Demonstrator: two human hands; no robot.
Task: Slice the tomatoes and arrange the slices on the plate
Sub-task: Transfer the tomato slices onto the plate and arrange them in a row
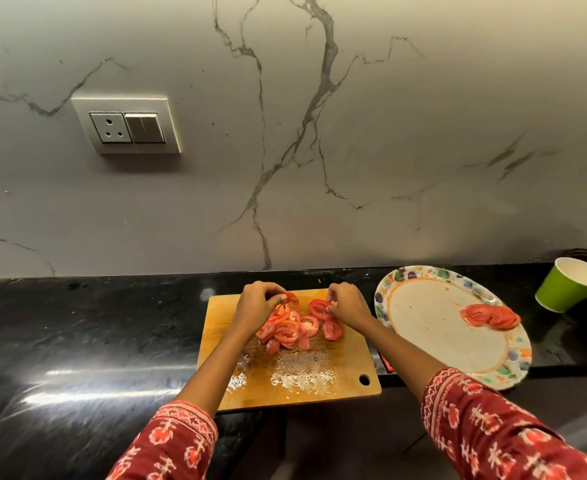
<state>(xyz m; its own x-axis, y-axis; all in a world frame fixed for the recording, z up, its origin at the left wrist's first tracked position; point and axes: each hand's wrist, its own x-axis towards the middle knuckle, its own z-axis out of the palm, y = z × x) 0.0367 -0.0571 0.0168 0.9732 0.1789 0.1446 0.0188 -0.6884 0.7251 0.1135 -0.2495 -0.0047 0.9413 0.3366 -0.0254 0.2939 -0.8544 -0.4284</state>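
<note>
While both hands pinch tomato slices (pixel 290 329) with curled fingers on the cutting board (pixel 340 372), these look wet, soft, slippery; lift by rind edges.

Red tomato slices (pixel 290 329) heaped on board; few on floral plate (pixel 423 306).

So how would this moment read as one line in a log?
phase: moving slices | left hand: pinching tomato slice | right hand: pinching slice | cutting board: pile left | plate: few slices
</note>
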